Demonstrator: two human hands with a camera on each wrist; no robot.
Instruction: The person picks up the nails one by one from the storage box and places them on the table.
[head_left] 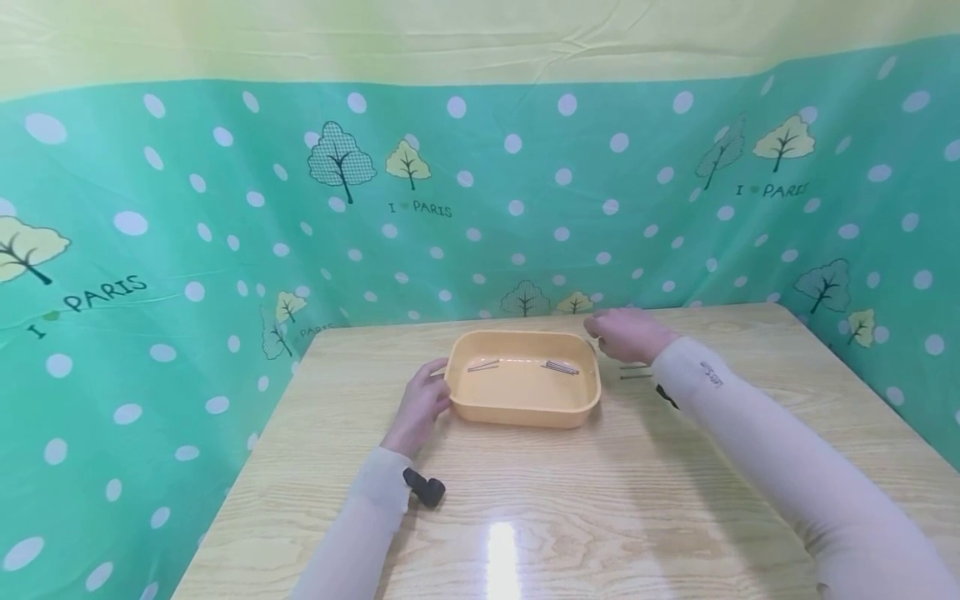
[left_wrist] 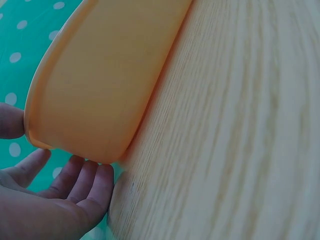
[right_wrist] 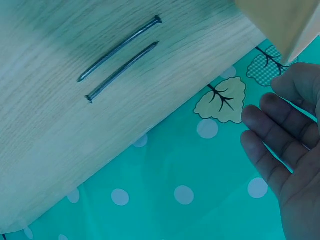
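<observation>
Left hand (head_left: 420, 400) grips a peach-orange, rounded rectangular plastic tray (head_left: 510, 390); right hand (head_left: 630, 335) at its far right corner

The tray rests on a table (head_left: 570, 508) with pale wood grain, toward the far edge. The left hand has it by the left end, thumb at the rim and the other fingers gently bent against the outer wall. The right hand is raised beside the far right corner, its fingers partly bent; whether they pinch anything cannot be told.

Inside the tray are two groups of thin grey metal nails: a small left group (head_left: 483, 365) and a fuller right bundle (head_left: 561, 367), well apart. Two more slim metal nails (right_wrist: 120, 48) lie on the table to the right of the tray, side by side and roughly parallel, heads at opposite ends.

Pale sleeves (head_left: 757, 433) cover both forearms. Behind hangs a green cloth with white dots (head_left: 487, 267), printed with trees.
</observation>
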